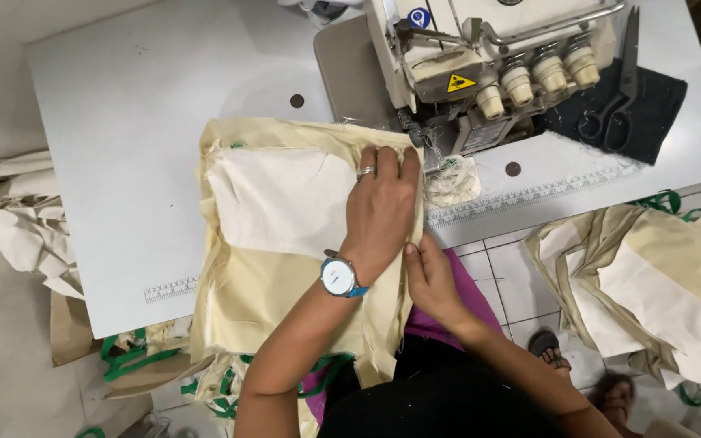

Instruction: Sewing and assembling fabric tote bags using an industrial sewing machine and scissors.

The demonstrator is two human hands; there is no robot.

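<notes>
I see my left hand (381, 207) lying flat, fingers spread only slightly, pressing a cream cloth bag (285, 243) onto the white table (123, 122). My right hand (430, 280), at five o'clock from the left, pinches the bag's right edge between thumb and fingers. The sewing machine (488, 65) sits at one o'clock, its needle area just beside my left fingertips. Black scissors (618, 97) lie at two o'clock, well apart.

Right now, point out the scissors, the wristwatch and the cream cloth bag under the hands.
scissors (620, 97), head view, on the blades' pivot area
wristwatch (338, 276), head view, on the white dial
cream cloth bag (277, 203), head view, on its white panel
</notes>
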